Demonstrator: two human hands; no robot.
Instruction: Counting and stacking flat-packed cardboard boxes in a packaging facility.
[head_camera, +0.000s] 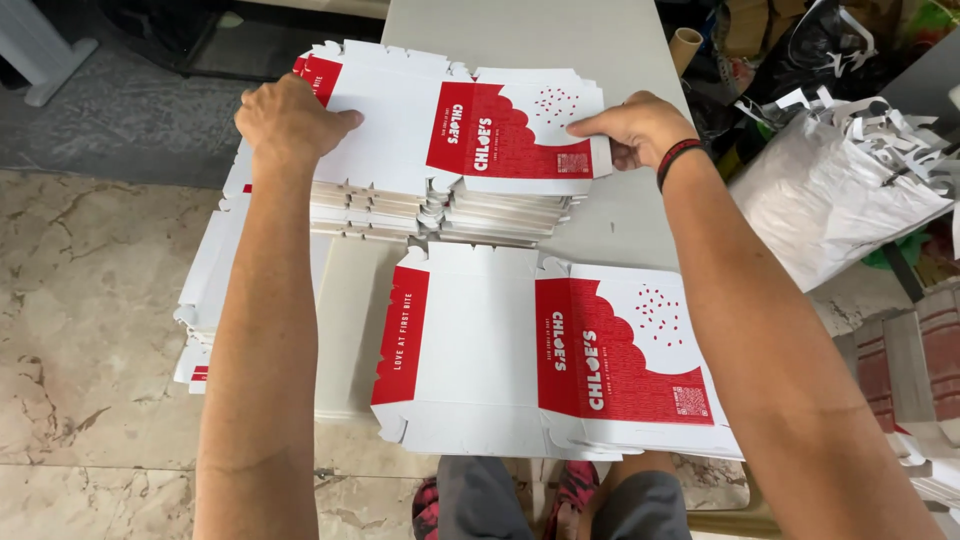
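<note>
- White and red card makes up the top carton blank (460, 125), a flat, unfolded die-cut sheet with notched tabs along its edges, a red panel with a scalloped border, a narrow red strip at its far-left corner, and a patch of small red dots on the white part.
- It lies uppermost on a stack of flat blanks (450, 210) at the far part of the grey table (540, 40).
- The left hand (290, 120) lies palm-down on the blank's left end, fingers together and pressing flat.
- The right hand (640, 130) grips the blank's right edge, thumb on top near the dots and fingers curled under; a dark band with red sits on that wrist.
- One second blank (545, 365) of the same pattern lies alone and flat nearer the person, overhanging the table's near edge above the knees.
- One more pile of white blanks (205, 300) sits at the table's left side, lower than the main stack; how many sheets any pile holds cannot be counted.
- To the right, off the table, are one white plastic bag (830, 190) stuffed with card trimmings and one cardboard tube (684, 45).
- Marbled floor tiles (90, 320) show at the left.
</note>
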